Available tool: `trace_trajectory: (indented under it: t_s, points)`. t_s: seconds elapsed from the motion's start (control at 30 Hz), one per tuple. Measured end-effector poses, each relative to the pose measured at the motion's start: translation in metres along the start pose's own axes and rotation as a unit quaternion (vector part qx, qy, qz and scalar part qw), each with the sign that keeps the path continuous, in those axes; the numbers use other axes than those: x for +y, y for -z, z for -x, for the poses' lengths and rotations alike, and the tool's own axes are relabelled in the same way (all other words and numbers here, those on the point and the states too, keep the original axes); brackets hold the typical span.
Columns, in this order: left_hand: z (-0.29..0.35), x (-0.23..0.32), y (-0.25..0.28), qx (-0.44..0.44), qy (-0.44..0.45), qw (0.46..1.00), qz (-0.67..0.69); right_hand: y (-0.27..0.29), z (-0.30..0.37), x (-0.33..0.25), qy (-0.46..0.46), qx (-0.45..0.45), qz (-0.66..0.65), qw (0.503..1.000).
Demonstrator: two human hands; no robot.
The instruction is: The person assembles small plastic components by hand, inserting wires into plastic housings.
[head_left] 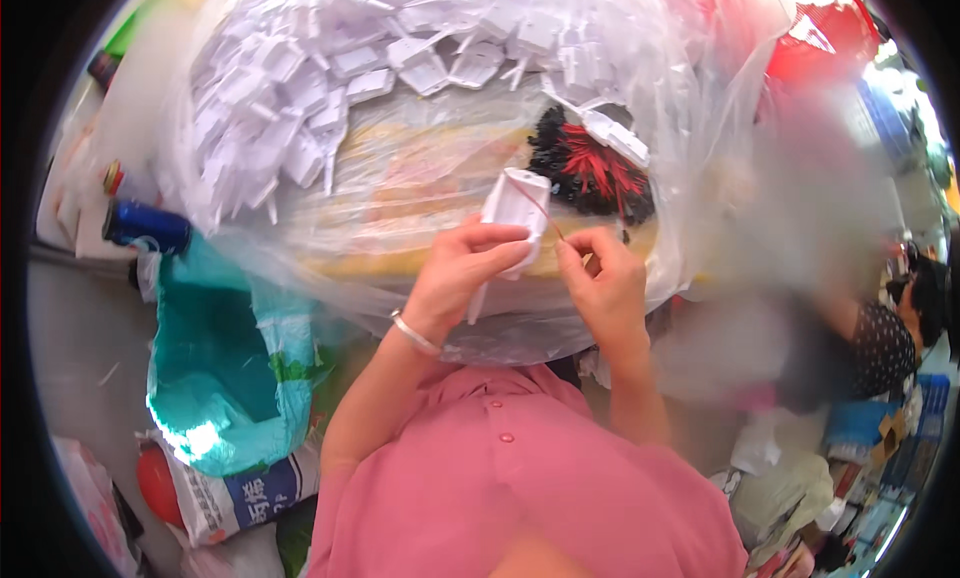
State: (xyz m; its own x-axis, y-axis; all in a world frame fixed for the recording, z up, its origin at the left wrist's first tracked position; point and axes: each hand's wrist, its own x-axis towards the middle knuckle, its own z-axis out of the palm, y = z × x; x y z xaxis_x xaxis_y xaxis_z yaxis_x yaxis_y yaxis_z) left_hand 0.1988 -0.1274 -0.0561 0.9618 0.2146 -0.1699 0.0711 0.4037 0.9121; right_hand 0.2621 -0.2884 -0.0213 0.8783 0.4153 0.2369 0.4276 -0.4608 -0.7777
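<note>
My left hand (450,276) grips a white plastic housing (512,203), a shallow box shape with a narrow stem at its lower end. Between the thumb and forefinger of my right hand (608,283) is the end of a thin red wire (538,207). The wire runs up to the housing's top end; how it is fixed there is too small to tell. Just beyond my right hand lies a bundle of short black and red wires (600,175), with another white housing (616,138) on its far edge. A large heap of similar white housings (285,93) spreads across the table's far side.
Clear plastic sheeting (385,303) covers the yellowish work surface and hangs over its front edge. At left stand an open teal bag (285,353), a blue can (147,226) and a printed sack (265,493). A dotted sleeve (884,350) of another person shows at right.
</note>
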Motion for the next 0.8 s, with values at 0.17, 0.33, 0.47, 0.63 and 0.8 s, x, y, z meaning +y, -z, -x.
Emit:
trace_trajectory:
  t_s: [0.17,0.33,0.47,0.63,0.8]
  points:
    - [-0.004,-0.003,-0.002,0.006,0.037,0.993,0.108,-0.013,0.005,-0.002,0.073,-0.044,0.018,0.996]
    - [-0.003,0.0,0.014,0.036,-0.003,0.996,0.085,-0.003,0.001,0.001,0.053,-0.059,0.0,0.997]
    - [0.001,0.006,0.022,0.065,-0.06,0.995,0.049,0.005,-0.006,0.019,0.134,-0.041,0.01,0.99]
    - [0.0,0.005,0.018,0.072,-0.096,0.992,0.03,-0.009,-0.018,0.005,0.066,-0.107,-0.138,0.982]
    - [0.004,0.007,0.015,0.071,-0.093,0.993,0.031,-0.027,-0.019,-0.005,-0.002,-0.138,-0.217,0.966]
